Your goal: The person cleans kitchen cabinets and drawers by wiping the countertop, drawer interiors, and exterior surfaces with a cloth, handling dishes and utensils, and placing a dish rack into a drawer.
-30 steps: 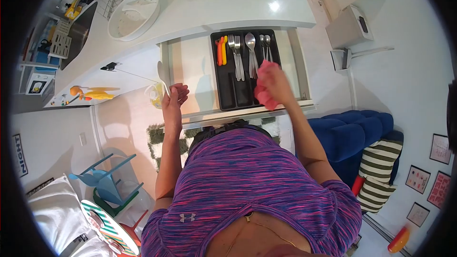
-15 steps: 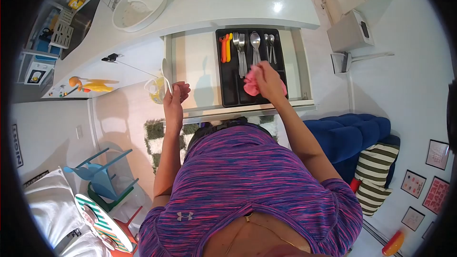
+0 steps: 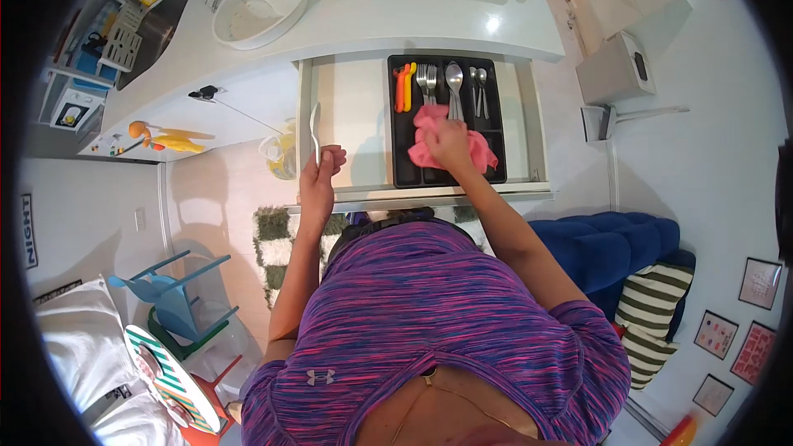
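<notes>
Purple-and-pink fabric covers the torso nearest to us: this is the shirt (image 3: 446,297). At the left we locate a blue chair (image 3: 176,301); at the right, a dark blue sofa (image 3: 570,244) bearing a striped cushion (image 3: 657,301). A checkered rug (image 3: 275,252) shows ahead of the shirt, partly covered by the left forearm.

The hands are well apart. We see the left hand (image 3: 320,175) at the drawer's near left corner, thumb uppermost, its fingers closed around a pale, slender utensil (image 3: 315,125) that points away from the body. The right forearm slants inward across the drawer's front edge. The right hand (image 3: 447,145), knuckles up, is clamped on a pink cloth (image 3: 483,151) spread over the near part of a black cutlery tray (image 3: 402,144). We cannot tell whether its fingertips press the tray beneath.

Cloth and hand obstruct our view of the near compartments and of some handles. Farther in, the tray holds orange and yellow tools (image 3: 404,88), forks (image 3: 427,81), large spoons (image 3: 453,81) and small spoons (image 3: 478,87). The tray occupies the right part of the open drawer (image 3: 351,87). Beyond, on the white counter (image 3: 429,12), we find a round divided dish (image 3: 260,12).
</notes>
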The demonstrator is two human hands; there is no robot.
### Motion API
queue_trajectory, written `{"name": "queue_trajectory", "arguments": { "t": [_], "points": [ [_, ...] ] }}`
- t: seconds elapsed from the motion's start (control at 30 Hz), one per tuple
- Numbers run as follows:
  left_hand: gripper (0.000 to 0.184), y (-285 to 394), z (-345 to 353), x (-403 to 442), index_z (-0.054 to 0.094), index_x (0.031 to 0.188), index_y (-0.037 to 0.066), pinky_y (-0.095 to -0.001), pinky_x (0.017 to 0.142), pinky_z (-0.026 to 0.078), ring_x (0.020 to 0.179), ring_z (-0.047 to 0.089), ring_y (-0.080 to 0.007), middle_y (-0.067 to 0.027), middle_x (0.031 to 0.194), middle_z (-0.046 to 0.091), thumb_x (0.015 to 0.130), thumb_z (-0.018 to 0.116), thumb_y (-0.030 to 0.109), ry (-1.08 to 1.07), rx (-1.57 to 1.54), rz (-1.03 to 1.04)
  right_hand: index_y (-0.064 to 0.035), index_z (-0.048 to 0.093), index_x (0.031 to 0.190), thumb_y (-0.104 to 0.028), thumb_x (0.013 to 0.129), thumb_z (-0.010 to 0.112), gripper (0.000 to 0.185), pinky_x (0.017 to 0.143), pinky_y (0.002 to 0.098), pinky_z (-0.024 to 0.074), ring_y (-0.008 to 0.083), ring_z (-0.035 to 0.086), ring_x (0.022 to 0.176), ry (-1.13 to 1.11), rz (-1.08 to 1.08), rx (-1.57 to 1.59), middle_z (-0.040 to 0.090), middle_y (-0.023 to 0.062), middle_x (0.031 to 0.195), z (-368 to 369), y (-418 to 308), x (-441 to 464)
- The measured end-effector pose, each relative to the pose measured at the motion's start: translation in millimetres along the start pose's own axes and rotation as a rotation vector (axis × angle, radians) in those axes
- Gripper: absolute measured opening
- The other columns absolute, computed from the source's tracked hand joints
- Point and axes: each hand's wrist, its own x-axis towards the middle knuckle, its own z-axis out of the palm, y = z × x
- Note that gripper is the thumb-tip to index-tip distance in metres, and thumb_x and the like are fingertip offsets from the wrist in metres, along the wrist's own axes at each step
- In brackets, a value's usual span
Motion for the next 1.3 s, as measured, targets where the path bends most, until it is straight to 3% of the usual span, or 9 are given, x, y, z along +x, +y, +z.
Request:
{"name": "queue_trajectory", "arguments": {
  "t": [0.13, 0.23, 0.33, 0.5, 0.7, 0.77, 0.87, 1.1, 1.3],
  "points": [
    [0.032, -0.6, -6.5, -4.9, 0.053, 0.101, 0.0, -0.0278, 0.077, 0.044, 0.084, 0.056, -0.0153, -0.0095, 0.09, 0.06, 0.092, 0.04, 0.027, 0.007, 0.025, -0.014, -0.0046, 0.054, 0.082, -0.025, 0.073, 0.054, 0.022, 0.077, 0.0432, 0.0385, 0.0316, 0.055, 0.077, 0.353, 0.347, 0.428, 0.056, 0.0148, 0.073, -32.4, -48.4, 14.4],
    [0.032, -4.9, -5.4, -0.9, 0.053, 0.101, -0.001, -0.028, 0.077, 0.044, 0.084, 0.056, -0.0155, -0.0096, 0.09, 0.06, 0.092, 0.04, 0.027, -0.005, -0.03, -0.057, -0.0036, 0.059, 0.085, -0.027, 0.068, 0.055, 0.029, 0.088, 0.0459, 0.034, 0.0297, 0.051, 0.097, -0.083, -0.295, -0.181, 0.059, 0.0151, 0.09, -2.9, -40.8, 11.4],
    [0.033, 0.9, 2.2, 3.1, 0.054, 0.101, -0.001, -0.0284, 0.077, 0.044, 0.085, 0.056, -0.0161, -0.0098, 0.09, 0.06, 0.092, 0.04, 0.027, -0.036, -0.003, -0.055, 0.0005, 0.06, 0.083, -0.027, 0.063, 0.057, 0.034, 0.09, 0.0458, 0.0321, 0.0275, 0.048, 0.102, -0.123, -0.455, -0.505, 0.059, 0.017, 0.096, 20.5, -44.8, 9.4],
    [0.033, 5.8, 12.7, 2.6, 0.054, 0.1, -0.001, -0.0284, 0.077, 0.044, 0.085, 0.057, -0.0167, -0.0104, 0.09, 0.06, 0.092, 0.039, 0.028, -0.099, 0.033, 0.002, 0.003, 0.062, 0.07, -0.025, 0.062, 0.055, 0.03, 0.086, 0.0405, 0.0371, 0.0284, 0.057, 0.084, -0.363, -0.5, -0.349, 0.062, 0.0175, 0.082, 18.8, -45.6, -0.4],
    [0.035, -5.1, 9.1, 7.7, 0.054, 0.1, -0.001, -0.0285, 0.076, 0.044, 0.085, 0.057, -0.0167, -0.011, 0.089, 0.061, 0.092, 0.04, 0.029, -0.104, 0.04, 0.001, -0.0029, 0.06, 0.067, -0.021, 0.07, 0.052, 0.02, 0.068, 0.0413, 0.0437, 0.034, 0.058, 0.065, -0.393, -0.314, -0.018, 0.059, 0.0154, 0.064, -16.8, -59.9, -28.6],
    [0.036, 0.4, 5.5, 9.4, 0.054, 0.101, -0.001, -0.0292, 0.077, 0.044, 0.086, 0.057, -0.0171, -0.0116, 0.091, 0.06, 0.092, 0.04, 0.03, -0.105, 0.043, 0.006, -0.0049, 0.058, 0.076, -0.023, 0.072, 0.051, 0.02, 0.068, 0.0436, 0.0426, 0.0349, 0.058, 0.07, -0.359, 0.101, 0.381, 0.06, 0.0157, 0.071, -53.2, -68.1, -16.2],
    [0.036, -5.6, -0.9, 14.9, 0.054, 0.101, -0.001, -0.0294, 0.077, 0.045, 0.086, 0.057, -0.0175, -0.0118, 0.092, 0.06, 0.092, 0.04, 0.031, -0.085, 0.049, -0.027, -0.004, 0.055, 0.083, -0.024, 0.071, 0.05, 0.024, 0.068, 0.0457, 0.0414, 0.0343, 0.058, 0.076, -0.085, 0.074, 0.104, 0.061, 0.0167, 0.079, -78.9, -63.2, -16.4],
    [0.033, -2.5, 12.0, 24.6, 0.054, 0.099, 0.0, -0.0292, 0.077, 0.045, 0.085, 0.057, -0.0166, -0.0085, 0.091, 0.059, 0.092, 0.04, 0.029, -0.16, 0.003, -0.011, -0.007, 0.057, 0.087, -0.028, 0.076, 0.047, 0.025, 0.081, 0.0512, 0.0379, 0.0338, 0.06, 0.074, -0.401, 0.02, -0.138, 0.061, 0.0185, 0.078, -34.9, -31.2, -54.0],
    [0.033, -1.4, 12.6, 29.0, 0.054, 0.099, 0.0, -0.0296, 0.077, 0.045, 0.085, 0.057, -0.017, -0.0087, 0.091, 0.059, 0.091, 0.041, 0.03, -0.213, 0.045, 0.012, -0.0081, 0.049, 0.101, -0.023, 0.077, 0.048, 0.028, 0.067, 0.0431, 0.0456, 0.0362, 0.058, 0.077, 0.25, 0.554, 0.137, 0.06, 0.0191, 0.079, -145.0, -16.7, -24.9]
  ]
}}
